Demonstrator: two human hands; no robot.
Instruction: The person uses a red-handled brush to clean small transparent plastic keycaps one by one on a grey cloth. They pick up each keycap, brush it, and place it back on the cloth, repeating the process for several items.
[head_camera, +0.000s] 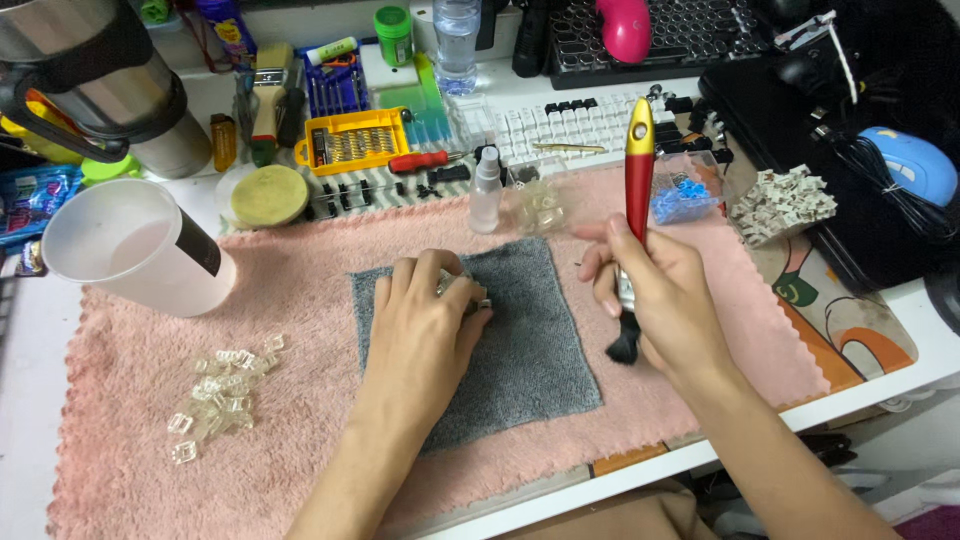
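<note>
Cluttered with tools at the back, the white tabletop (905, 345) is covered across its front by a pink towel (130, 420), and a smaller grey cloth (540, 340) lies on top of that, likely as a soft, absorbent pad for the small part in hand. The left hand (425, 320) rests palm-down on the grey cloth, its fingers curled closed around a small clear keycap (470, 295) that shows only as a glint at the fingertips, pinned against the cloth so it stays put. The right hand (660, 290) is closed around a red-handled brush (632, 230), held upright like a pen with the yellow end up and the dark bristles (624, 345) pointing down just beside the cloth's right edge, near the left hand. A loose heap of clear keycaps (220, 395) lies on the towel well to the left, apart from the working spot, probably to keep one batch separate. A white plastic cup (135, 245) stands at the towel's left end, and a small spray bottle (486, 190) stands upright just behind the cloth, within easy reach. Farther back lie a yellow screwdriver-bit case (355, 140), a white keyboard (560, 125) stripped of many caps, a tub of blue parts (680, 195) and a pile of grey switches (782, 203).
</note>
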